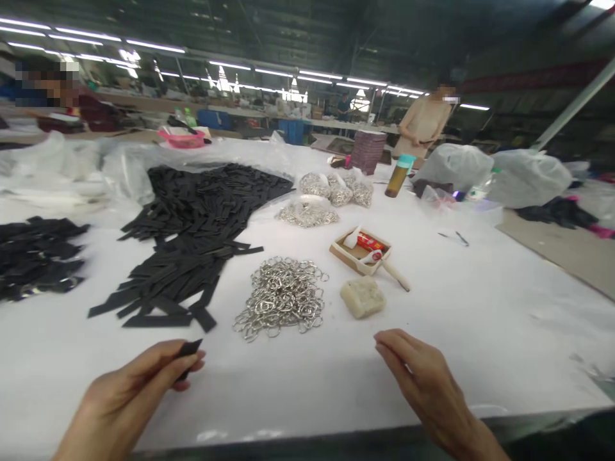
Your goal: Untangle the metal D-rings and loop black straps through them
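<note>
A white table [480, 307] is bearing a heap of black strips [206, 198] left of a pile of metal rings [283, 294]. In front of the rings, to their right, the right hand [427, 371] is showing bent fingers, their grip impossible to tell; front-left, the left hand [139, 378] is pinching a single black strip [189, 351].

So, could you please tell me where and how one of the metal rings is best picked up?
I would pinch one by its rim at the near right edge of the pile of metal rings, coming from the side of the right hand. They are thin, open loops, heaped thickly in the middle but looser at the edge.
</note>
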### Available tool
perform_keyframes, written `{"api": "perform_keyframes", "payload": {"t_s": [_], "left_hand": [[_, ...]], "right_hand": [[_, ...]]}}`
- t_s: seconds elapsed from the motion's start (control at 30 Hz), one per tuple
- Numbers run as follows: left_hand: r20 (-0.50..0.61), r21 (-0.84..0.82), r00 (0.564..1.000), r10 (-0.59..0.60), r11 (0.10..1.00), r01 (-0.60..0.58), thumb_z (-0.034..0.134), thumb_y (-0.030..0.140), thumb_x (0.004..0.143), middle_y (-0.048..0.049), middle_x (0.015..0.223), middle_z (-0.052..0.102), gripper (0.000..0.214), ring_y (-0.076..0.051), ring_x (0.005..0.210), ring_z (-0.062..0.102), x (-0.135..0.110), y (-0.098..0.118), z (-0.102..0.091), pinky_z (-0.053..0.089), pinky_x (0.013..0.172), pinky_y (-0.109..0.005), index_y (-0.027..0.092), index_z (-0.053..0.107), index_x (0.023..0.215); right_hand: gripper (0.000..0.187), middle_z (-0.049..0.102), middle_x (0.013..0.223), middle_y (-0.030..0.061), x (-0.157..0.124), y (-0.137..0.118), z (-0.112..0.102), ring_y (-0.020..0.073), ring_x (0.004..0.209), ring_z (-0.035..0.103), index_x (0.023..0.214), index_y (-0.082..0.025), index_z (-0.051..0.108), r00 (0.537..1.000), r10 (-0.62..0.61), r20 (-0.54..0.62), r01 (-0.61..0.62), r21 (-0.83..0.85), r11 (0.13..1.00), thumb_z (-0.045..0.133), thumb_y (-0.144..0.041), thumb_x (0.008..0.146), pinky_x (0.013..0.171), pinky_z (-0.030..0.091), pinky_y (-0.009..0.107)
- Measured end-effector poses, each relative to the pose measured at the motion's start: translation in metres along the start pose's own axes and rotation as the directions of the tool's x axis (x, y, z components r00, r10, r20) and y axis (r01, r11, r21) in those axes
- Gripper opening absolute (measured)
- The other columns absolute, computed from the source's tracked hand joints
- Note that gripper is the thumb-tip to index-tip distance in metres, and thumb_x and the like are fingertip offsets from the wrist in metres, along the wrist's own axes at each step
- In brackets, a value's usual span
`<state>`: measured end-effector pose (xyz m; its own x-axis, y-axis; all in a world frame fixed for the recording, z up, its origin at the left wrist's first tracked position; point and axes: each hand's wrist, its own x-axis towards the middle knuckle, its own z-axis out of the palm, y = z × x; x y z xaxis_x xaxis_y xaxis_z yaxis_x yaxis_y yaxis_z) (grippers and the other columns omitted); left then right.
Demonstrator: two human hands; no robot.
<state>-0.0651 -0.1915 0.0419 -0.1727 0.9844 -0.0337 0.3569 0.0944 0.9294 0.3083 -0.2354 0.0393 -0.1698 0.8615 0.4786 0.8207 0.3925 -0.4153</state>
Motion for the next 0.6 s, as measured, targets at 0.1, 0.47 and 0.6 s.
{"api": "perform_keyframes", "payload": {"t_s": [0.1, 0.47, 0.6], "left_hand": [[-0.005, -0.109, 0.998, -0.056, 0.993, 0.055, 0.07, 0.041, 0.07, -0.0016, 0.078, 0.071, 0.021, -0.023, 0.077, 0.066, -0.012, 0.023, 0.017, 0.056, 0.064, -0.026, 0.022, 0.067, 0.079], [0.491, -0.279, 0.846, -0.206, 0.883, 0.377, 0.066, 0.038, 0.075, -0.0069, 0.083, 0.071, 0.026, -0.02, 0.074, 0.067, -0.005, 0.03, 0.059, 0.055, 0.06, -0.026, 0.016, 0.063, 0.088], [0.552, -0.306, 0.812, -0.19, 0.86, 0.409, 0.066, 0.038, 0.076, -0.0076, 0.084, 0.07, 0.026, -0.02, 0.077, 0.066, 0.0, 0.027, 0.063, 0.055, 0.06, -0.026, 0.015, 0.063, 0.089]], "right_hand": [[0.017, 0.067, 0.087, 0.0046, -0.006, -0.002, 0.007, 0.0144, 0.073, 0.064, 0.099, -0.02, 0.059, 0.995, -0.079, 0.056, 0.08, -0.002, 0.997, 0.042, -0.022, 0.094, 0.066, 0.05, 0.023], [0.021, 0.065, 0.092, 0.0046, 0.04, -0.057, 0.063, 0.0166, 0.07, 0.063, 0.091, -0.019, 0.062, 0.976, 0.0, 0.218, 0.047, -0.211, 0.976, 0.042, -0.013, 0.089, 0.058, 0.045, 0.026], [0.021, 0.063, 0.103, 0.0052, 0.064, -0.052, 0.073, 0.017, 0.081, 0.063, 0.103, -0.02, 0.061, 0.978, 0.094, 0.186, -0.043, -0.263, 0.964, 0.048, -0.014, 0.087, 0.063, 0.046, 0.025]]}}
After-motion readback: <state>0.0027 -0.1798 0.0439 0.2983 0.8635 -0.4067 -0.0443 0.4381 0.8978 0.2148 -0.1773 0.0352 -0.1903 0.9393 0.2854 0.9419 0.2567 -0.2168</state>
